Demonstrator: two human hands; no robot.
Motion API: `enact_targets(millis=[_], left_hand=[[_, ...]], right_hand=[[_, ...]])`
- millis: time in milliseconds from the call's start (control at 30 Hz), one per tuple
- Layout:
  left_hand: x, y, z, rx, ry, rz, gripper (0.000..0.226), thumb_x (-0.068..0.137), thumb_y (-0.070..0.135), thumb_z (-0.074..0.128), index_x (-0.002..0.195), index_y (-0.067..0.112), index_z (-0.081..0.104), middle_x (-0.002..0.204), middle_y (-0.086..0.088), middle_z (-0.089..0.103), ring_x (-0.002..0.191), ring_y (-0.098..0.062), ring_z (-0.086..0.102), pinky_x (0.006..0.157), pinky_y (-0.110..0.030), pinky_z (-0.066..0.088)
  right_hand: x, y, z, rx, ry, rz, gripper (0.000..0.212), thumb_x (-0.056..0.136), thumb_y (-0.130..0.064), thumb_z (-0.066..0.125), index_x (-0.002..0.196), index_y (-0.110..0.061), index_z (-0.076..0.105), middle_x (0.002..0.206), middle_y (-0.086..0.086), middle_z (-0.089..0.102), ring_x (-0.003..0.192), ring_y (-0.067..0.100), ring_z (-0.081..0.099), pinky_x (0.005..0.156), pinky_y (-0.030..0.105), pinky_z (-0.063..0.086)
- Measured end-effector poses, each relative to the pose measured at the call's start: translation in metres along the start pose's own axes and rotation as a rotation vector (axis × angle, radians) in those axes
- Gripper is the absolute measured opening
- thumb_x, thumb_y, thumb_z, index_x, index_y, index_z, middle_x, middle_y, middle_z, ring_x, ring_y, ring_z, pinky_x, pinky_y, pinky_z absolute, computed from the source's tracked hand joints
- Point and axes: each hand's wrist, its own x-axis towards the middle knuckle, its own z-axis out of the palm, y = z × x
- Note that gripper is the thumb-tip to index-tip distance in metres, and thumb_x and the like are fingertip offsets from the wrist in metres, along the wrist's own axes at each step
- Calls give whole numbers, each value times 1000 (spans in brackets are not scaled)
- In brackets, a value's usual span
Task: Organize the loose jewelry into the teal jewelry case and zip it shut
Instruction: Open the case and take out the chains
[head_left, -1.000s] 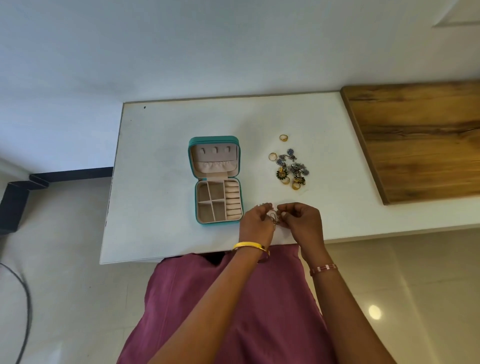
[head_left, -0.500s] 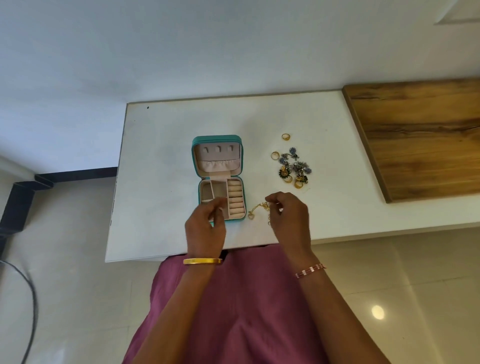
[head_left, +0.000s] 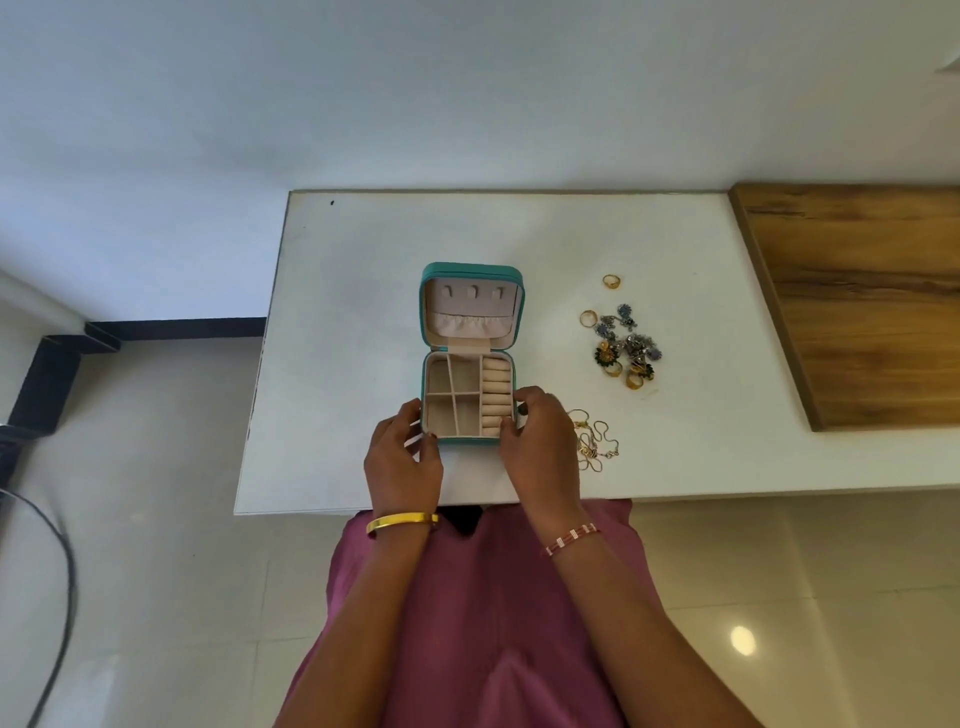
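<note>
My left hand (head_left: 402, 457) and right hand (head_left: 540, 441) curl round the near corners of the open teal square jewelry case (head_left: 470, 269) on the white table (head_left: 353, 312), a tangled gold chain (head_left: 595, 441) beside my right, mixed rings and earrings (head_left: 623, 348) beyond, a brown wooden board (head_left: 857, 301) farther right.

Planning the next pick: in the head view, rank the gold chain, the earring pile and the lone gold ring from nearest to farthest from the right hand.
1. gold chain, just right of the right hand.
2. earring pile, farther back, to the right.
3. lone gold ring, beyond the pile.
</note>
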Motion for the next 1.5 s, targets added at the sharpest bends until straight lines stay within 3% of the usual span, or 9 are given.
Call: enact_targets(millis=[167,367,500,600,667,800,1100,1333,1500], left_hand=[[-1,-3,-2,-22,-9,6,38,82,-3,55,118,8,57,114,-13,61,88,-10,56,82,-20,45],[-1,-5,-3,-26,-5,25,40,82,-4,55,120,7,56,116,-14,60,93,-14,58,84,-21,44],[0,-7,-2,12,2,35,40,82,-3,56,120,7,56,117,-14,61,100,-20,60,82,-11,40],[0,-8,-1,14,3,40,40,81,-2,57,120,8,56,118,-14,61,105,-26,60,87,-18,41],[0,-8,-2,17,-2,30,40,82,-1,57,121,8,56,118,-14,60,105,-25,60,85,-14,40],[-1,-8,-2,-6,-1,28,40,82,-4,56,120,6,55,117,-15,60,104,-25,59,81,-2,32],[-1,-8,-1,-8,-1,17,40,83,-3,55,122,7,54,119,-14,59,105,-23,58,81,1,30],[-2,-8,-1,-45,9,31,39,83,-4,54,120,6,55,117,-14,59,96,-15,56,79,0,34],[-7,-1,-6,-108,135,111,35,83,-5,52,115,8,59,108,-7,59,92,-12,57,80,-4,41]], right_hand=[[9,-25,8,-162,134,-204,21,88,-19,56,103,-5,61,103,15,58,94,28,55,65,27,38],[29,-37,28,-287,50,-209,34,92,-35,50,97,-5,64,99,13,64,90,25,60,65,27,39],[33,-38,36,-322,76,-215,31,92,-30,51,91,-3,67,89,14,66,82,28,62,59,26,36],[33,-41,39,-345,83,-186,22,87,-21,58,79,-3,68,76,13,67,69,27,64,53,23,35],[32,-43,41,-365,101,-187,17,82,-16,65,70,-4,68,66,11,66,59,26,63,49,20,33],[33,-39,39,-327,78,-218,23,90,-21,55,82,-3,68,78,14,68,70,28,64,55,22,34],[33,-32,27,-248,-13,-229,28,92,-29,51,103,-6,64,102,12,65,92,24,62,67,23,37],[29,-27,17,-71,12,-207,21,89,-22,56,92,-4,67,93,14,67,83,25,62,66,24,40],[15,-3,-10,101,113,-135,13,85,-14,61,89,-4,69,84,12,69,70,15,57,63,17,38]])
